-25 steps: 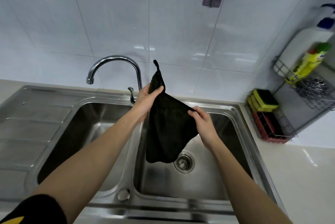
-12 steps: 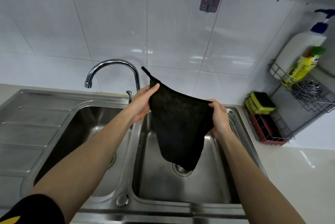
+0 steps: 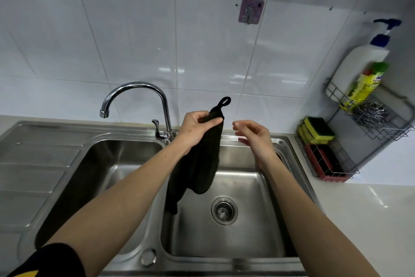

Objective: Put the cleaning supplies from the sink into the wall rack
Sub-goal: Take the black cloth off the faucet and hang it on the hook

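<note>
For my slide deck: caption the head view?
Left hand holds black cloth by its loop corner over the sink.

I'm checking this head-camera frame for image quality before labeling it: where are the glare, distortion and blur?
Head view: strong wide-angle bending, so the wall tiles and rack lean outward; soft glare patches on the tiles and a bright streak on the counter; the right hand has slightly motion-blurred fingertips, while the left hand gripping the black cloth looks sharp.
</note>
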A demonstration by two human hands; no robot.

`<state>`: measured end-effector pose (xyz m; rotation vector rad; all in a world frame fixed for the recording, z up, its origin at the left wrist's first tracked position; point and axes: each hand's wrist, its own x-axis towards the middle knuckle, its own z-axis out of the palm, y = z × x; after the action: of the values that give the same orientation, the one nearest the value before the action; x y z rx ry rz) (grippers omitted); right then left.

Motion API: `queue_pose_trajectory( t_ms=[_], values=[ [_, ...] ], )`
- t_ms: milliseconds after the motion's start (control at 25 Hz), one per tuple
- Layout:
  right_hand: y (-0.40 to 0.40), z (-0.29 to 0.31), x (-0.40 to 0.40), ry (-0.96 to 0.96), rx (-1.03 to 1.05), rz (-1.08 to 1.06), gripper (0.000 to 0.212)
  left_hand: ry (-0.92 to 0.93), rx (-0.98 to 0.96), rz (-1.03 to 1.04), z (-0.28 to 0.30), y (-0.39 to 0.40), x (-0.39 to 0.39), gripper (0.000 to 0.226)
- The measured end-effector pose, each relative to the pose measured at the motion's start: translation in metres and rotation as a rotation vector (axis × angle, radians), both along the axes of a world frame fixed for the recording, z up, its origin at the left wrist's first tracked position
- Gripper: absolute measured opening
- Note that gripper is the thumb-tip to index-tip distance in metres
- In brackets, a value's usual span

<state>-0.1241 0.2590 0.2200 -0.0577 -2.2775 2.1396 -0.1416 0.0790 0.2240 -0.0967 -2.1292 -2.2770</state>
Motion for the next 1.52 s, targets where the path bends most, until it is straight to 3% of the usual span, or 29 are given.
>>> queue_pose_trajectory(
  t_ms=[160,440,600,760,920,1160,1400,1520],
  values=[
    [-0.028,0.035,-0.006,0.143,-0.023,0.089,0.016,0.042,-0.026,0.03,0.002,-0.004,0.0,0.011],
    [-0.042,0.045,-0.017,0.212,-0.026,0.071,0.006,0.056,-0.052,0.012,0.006,-0.002,-0.001,0.015],
    [-0.032,0.048,-0.023,0.186,-0.053,0.064,0.013,0.05,-0.048,-0.081,0.001,-0.006,0.003,0.022],
    [-0.024,0.046,-0.029,0.119,-0.163,0.068,0.007,0.014,-0.109,-0.145,-0.009,-0.02,-0.006,0.02],
    [-0.024,0.053,-0.037,0.102,-0.215,0.008,0.026,0.088,-0.122,0.002,0.022,-0.02,-0.026,0.008],
    [-0.023,0.074,-0.056,0.164,-0.164,-0.034,0.004,0.26,-0.14,0.011,0.09,0.007,-0.061,0.006],
    [-0.004,0.096,-0.078,0.225,-0.066,-0.038,0.004,0.374,-0.217,0.032,0.105,0.023,-0.091,0.011],
    [0.004,0.11,-0.096,0.217,-0.118,-0.09,0.003,0.395,-0.287,0.072,0.115,0.033,-0.107,0.009]
  ],
)
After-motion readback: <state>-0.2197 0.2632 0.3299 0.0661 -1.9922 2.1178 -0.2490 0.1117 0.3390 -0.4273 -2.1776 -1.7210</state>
